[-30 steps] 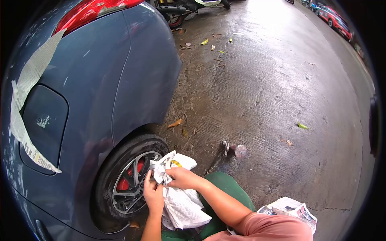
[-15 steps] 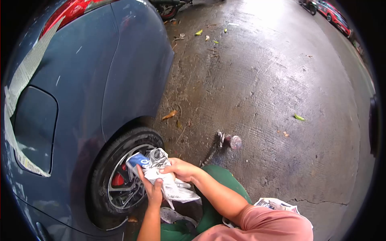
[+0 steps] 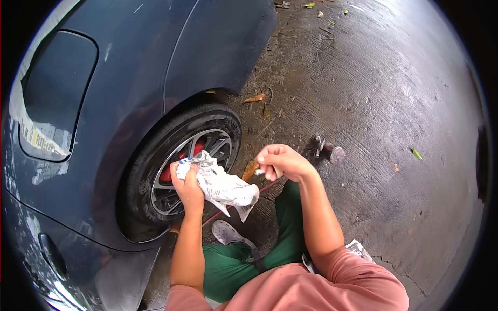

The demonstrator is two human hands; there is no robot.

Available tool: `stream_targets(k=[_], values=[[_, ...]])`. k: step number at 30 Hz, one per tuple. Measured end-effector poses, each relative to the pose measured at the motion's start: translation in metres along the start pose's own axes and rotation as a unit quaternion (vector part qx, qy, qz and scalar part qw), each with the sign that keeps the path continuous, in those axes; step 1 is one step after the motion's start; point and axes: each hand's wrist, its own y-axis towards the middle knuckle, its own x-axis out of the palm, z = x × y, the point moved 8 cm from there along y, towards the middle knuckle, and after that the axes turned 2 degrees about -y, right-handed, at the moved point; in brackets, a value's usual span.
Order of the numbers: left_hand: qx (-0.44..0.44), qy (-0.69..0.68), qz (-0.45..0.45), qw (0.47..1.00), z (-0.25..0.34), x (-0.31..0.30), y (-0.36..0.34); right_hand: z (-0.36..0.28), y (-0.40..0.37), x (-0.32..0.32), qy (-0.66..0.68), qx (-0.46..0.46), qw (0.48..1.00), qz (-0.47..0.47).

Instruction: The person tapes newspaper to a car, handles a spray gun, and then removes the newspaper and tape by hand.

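Note:
Crumpled newspaper (image 3: 225, 185) hangs from my left hand (image 3: 188, 187), whose fingers and thumb are closed on its upper left end. To the right of the paper, apart from it, my right hand (image 3: 280, 161) is closed in a pinch on a small pale piece (image 3: 259, 172), too small to identify. Behind the paper is the car's rear wheel (image 3: 181, 155), with red showing between the spokes.
The dark car body (image 3: 124, 78) fills the left, with paper taped around its fuel flap (image 3: 59, 93). On the wet concrete (image 3: 373, 103) lie leaves and a small round-topped object (image 3: 336, 155). A grey clog (image 3: 225, 232) is below the newspaper.
My right hand has let go of the newspaper and moved off to the right. My left hand still holds the paper, which now hangs longer. The view has shifted toward the wheel.

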Motion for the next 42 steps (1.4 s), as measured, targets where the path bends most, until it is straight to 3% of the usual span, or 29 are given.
stream_targets(k=[3, 5, 9, 10, 11, 13, 14, 15, 17, 18, 20, 21, 22, 24, 25, 26, 29, 31, 32, 34, 38, 41, 42], values=[[0.006, -0.050, 0.057, 0.997, 0.005, 0.012, -0.001, -0.014, -0.038, 0.045, -0.094, 0.076, 0.979, -0.164], [0.021, -0.014, 0.105, 0.994, 0.003, 0.016, -0.001, -0.010, -0.036, 0.065, -0.120, 0.052, 0.979, -0.158], [-0.096, -0.137, -0.027, 0.985, -0.044, 0.060, -0.033, -0.026, -0.012, 0.060, -0.187, -0.127, 0.971, 0.072], [-0.101, -0.149, -0.082, 0.980, -0.043, 0.076, -0.047, -0.011, -0.004, 0.051, -0.187, -0.117, 0.972, 0.079], [-0.106, -0.159, -0.137, 0.972, -0.042, 0.088, -0.057, -0.005, -0.002, 0.047, -0.094, -0.123, 0.984, 0.085], [-0.165, -0.172, -0.173, 0.956, -0.045, 0.095, -0.057, -0.009, -0.003, 0.034, -0.193, -0.133, 0.966, 0.108], [-0.132, -0.056, -0.213, 0.966, -0.044, 0.091, -0.053, -0.013, -0.004, 0.031, -0.156, -0.130, 0.973, 0.111], [0.022, 0.243, -0.223, 0.944, -0.013, 0.082, -0.042, -0.021, -0.007, 0.033, -0.119, -0.125, 0.978, 0.114], [0.129, 0.277, -0.149, 0.940, 0.049, 0.067, -0.037, -0.023, 0.001, 0.012, -0.118, -0.172, 0.962, 0.177], [0.102, 0.188, -0.112, 0.970, 0.091, 0.058, -0.036, -0.015, 0.008, -0.009, -0.125, -0.182, 0.950, 0.222], [0.241, 0.235, -0.024, 0.941, 0.193, 0.031, -0.035, -0.017, 0.013, -0.032, -0.117, -0.194, 0.931, 0.286], [0.381, 0.306, 0.042, 0.872, 0.246, 0.017, -0.034, -0.020, 0.011, -0.038, -0.107, -0.194, 0.926, 0.306], [0.459, 0.315, 0.120, 0.822, 0.290, 0.000, -0.029, -0.015, 0.015, -0.046, -0.097, -0.202, 0.923, 0.314], [0.538, 0.242, 0.207, 0.780, 0.364, -0.027, -0.003, -0.019, 0.014, -0.036, -0.087, -0.207, 0.922, 0.315], [0.568, 0.311, 0.230, 0.726, 0.401, -0.024, 0.012, -0.022, 0.013, -0.032, -0.083, -0.212, 0.921, 0.316], [0.572, 0.419, 0.243, 0.662, 0.431, -0.016, 0.032, -0.013, 0.023, -0.032, -0.073, -0.218, 0.929, 0.292], [0.431, 0.559, 0.263, 0.657, 0.474, -0.018, 0.121, -0.009, 0.029, -0.017, -0.103, -0.236, 0.927, 0.271], [0.409, 0.616, 0.266, 0.618, 0.487, -0.011, 0.140, -0.006, 0.034, -0.015, -0.114, -0.247, 0.927, 0.260], [0.386, 0.613, 0.265, 0.637, 0.495, -0.007, 0.145, -0.006, 0.036, -0.013, -0.119, -0.251, 0.927, 0.254], [0.397, 0.573, 0.229, 0.679, 0.511, -0.006, 0.162, -0.005, 0.037, -0.012, -0.115, -0.245, 0.931, 0.246], [0.519, 0.570, 0.167, 0.615, 0.530, 0.006, 0.177, -0.008, 0.033, -0.012, -0.128, -0.246, 0.928, 0.248], [0.494, 0.643, 0.094, 0.577, 0.532, 0.011, 0.189, -0.012, 0.030, -0.012, -0.131, -0.248, 0.926, 0.252], [0.507, 0.639, 0.112, 0.567, 0.534, 0.011, 0.186, -0.012, 0.028, -0.013, -0.128, -0.246, 0.926, 0.254]])
